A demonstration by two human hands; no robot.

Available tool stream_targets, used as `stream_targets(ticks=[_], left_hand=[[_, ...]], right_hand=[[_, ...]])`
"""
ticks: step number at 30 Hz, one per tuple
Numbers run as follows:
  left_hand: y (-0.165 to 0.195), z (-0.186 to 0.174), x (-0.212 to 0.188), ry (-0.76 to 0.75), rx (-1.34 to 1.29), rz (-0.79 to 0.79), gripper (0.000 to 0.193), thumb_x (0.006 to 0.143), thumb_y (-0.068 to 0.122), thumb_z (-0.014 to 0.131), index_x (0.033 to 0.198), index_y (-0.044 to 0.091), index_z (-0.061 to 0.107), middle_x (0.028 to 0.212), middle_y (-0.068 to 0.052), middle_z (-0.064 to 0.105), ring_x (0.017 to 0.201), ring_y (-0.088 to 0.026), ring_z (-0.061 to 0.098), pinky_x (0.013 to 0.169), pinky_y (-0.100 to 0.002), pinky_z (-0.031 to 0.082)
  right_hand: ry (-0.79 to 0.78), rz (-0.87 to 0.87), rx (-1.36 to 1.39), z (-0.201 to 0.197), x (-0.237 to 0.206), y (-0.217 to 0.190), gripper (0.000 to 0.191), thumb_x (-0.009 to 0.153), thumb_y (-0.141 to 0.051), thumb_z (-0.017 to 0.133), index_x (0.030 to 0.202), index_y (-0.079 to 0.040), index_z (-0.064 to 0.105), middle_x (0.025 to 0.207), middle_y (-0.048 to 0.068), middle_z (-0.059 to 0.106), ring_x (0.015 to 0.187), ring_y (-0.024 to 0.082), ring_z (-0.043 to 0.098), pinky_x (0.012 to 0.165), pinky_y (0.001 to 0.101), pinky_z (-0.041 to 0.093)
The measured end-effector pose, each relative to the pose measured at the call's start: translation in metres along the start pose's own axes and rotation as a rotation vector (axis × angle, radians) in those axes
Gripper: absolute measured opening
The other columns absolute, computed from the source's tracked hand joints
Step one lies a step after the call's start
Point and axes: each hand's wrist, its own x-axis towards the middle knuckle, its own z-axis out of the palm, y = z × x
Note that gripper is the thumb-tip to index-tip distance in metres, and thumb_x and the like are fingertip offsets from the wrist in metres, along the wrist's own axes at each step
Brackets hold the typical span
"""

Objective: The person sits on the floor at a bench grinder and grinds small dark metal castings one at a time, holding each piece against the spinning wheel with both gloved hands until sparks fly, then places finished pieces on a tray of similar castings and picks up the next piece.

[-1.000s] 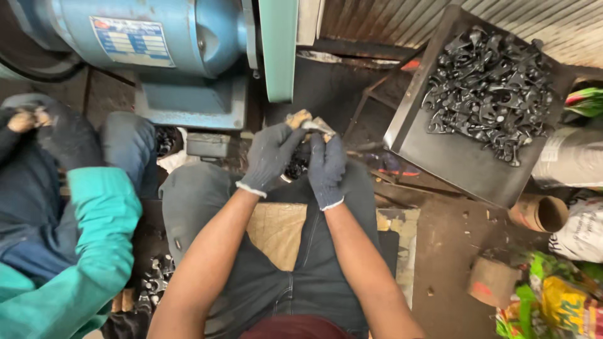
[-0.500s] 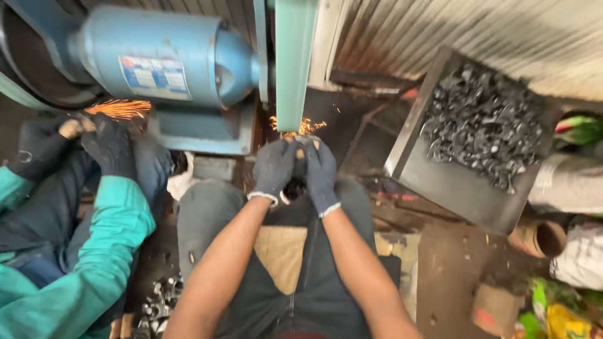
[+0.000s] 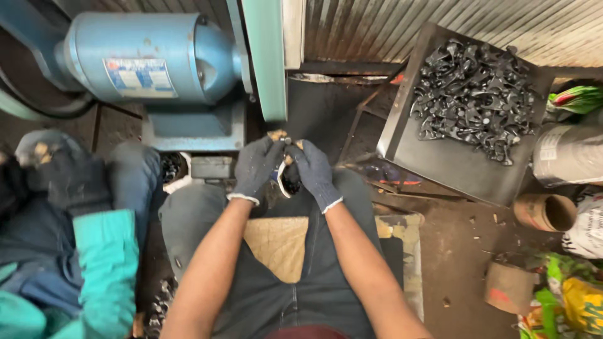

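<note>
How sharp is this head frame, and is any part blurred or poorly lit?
Head view: even, dim light; the tray of dark metal parts and both gloved hands, left hand and right hand, read fairly sharp; the co-worker's gloved hand at left is motion-smeared.

A corrugated metal wall [image 3: 440, 25] is running behind a blue motor [image 3: 151, 59], while the dirty floor [image 3: 458, 251] (littered with scraps) is lying in dim light.

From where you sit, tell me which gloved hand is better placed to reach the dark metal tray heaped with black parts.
Probably the right hand: the dark metal tray sits on its side, while the left hand would have to cross over. Both hands are gripping a small workpiece.
</note>
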Motion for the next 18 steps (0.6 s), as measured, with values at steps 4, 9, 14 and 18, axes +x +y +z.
stream_targets(ticks=[4, 9, 14, 18], left_hand=[[-0.006, 0.019, 0.005, 0.103, -0.18, -0.109, 0.034, 0.096, 0.034, 0.064, 0.1, 0.002, 0.077, 0.077, -0.012, 0.075, 0.068, -0.017, 0.065, 0.065, -0.036, 0.051], [-0.019, 0.023, 0.015, 0.214, -0.223, -0.128, 0.036, 0.097, 0.03, 0.063, 0.091, -0.004, 0.072, 0.071, -0.014, 0.071, 0.065, -0.014, 0.063, 0.063, -0.036, 0.049], [-0.028, 0.025, 0.024, 0.198, 0.159, -0.023, 0.041, 0.1, 0.035, 0.059, 0.083, 0.0, 0.073, 0.078, -0.023, 0.07, 0.075, -0.038, 0.069, 0.068, -0.048, 0.05], [-0.033, 0.042, 0.029, 0.129, 0.217, -0.151, 0.04, 0.098, 0.037, 0.058, 0.085, 0.002, 0.071, 0.084, -0.024, 0.069, 0.08, -0.043, 0.068, 0.071, -0.052, 0.05]], right_hand=[[-0.219, 0.314, 0.092, -0.008, 0.034, -0.007, 0.029, 0.102, -0.022, 0.067, 0.106, 0.007, 0.069, 0.086, 0.02, 0.069, 0.076, 0.028, 0.065, 0.072, 0.0418, 0.05], [-0.242, 0.334, 0.235, 0.008, 0.053, -0.007, 0.023, 0.097, -0.019, 0.065, 0.101, 0.003, 0.069, 0.076, 0.006, 0.067, 0.066, 0.017, 0.06, 0.061, 0.0353, 0.047], [0.012, 0.237, 0.34, 0.038, 0.025, 0.006, 0.018, 0.1, -0.018, 0.063, 0.106, -0.001, 0.068, 0.092, 0.002, 0.069, 0.084, 0.005, 0.06, 0.074, 0.0258, 0.051], [0.058, 0.381, 0.381, 0.036, 0.012, 0.025, 0.018, 0.101, -0.018, 0.062, 0.107, -0.002, 0.069, 0.09, 0.0, 0.067, 0.079, 0.007, 0.054, 0.069, 0.0267, 0.046]])
